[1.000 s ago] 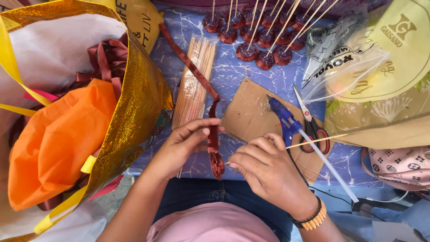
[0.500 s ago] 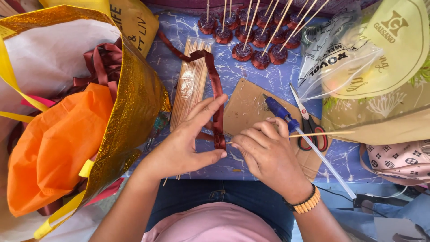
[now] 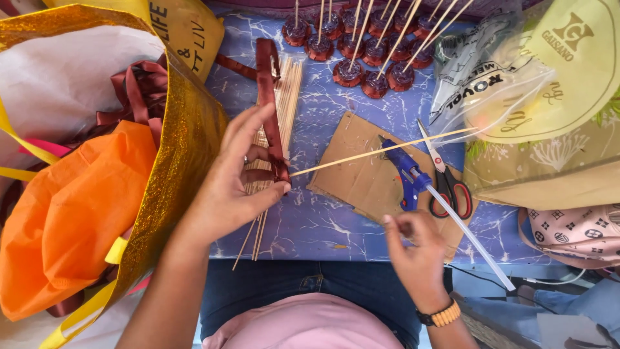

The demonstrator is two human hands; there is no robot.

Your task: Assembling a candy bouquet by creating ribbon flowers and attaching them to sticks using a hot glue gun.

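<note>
A dark red ribbon was held in the left hand, pinched between the thumb and the fingers near its lower end, where the end of a thin wooden skewer was also gripped. From that hand the skewer ran up and to the right, across a piece of brown cardboard and over a blue glue gun lying on it. The ribbon was stretched upward from the fingers, over a bundle of plain skewers laid on the blue marbled tabletop. The right hand was kept low, near the table's front edge just below the cardboard, with its fingers curled loosely; whether anything small was pinched in it could not be told. Red-handled scissors were seen just beside the glue gun. At the far side of the table, a cluster of dark red ribbon flowers on sticks was set out. A gold glitter bag holding orange fabric stood at the left.
</note>
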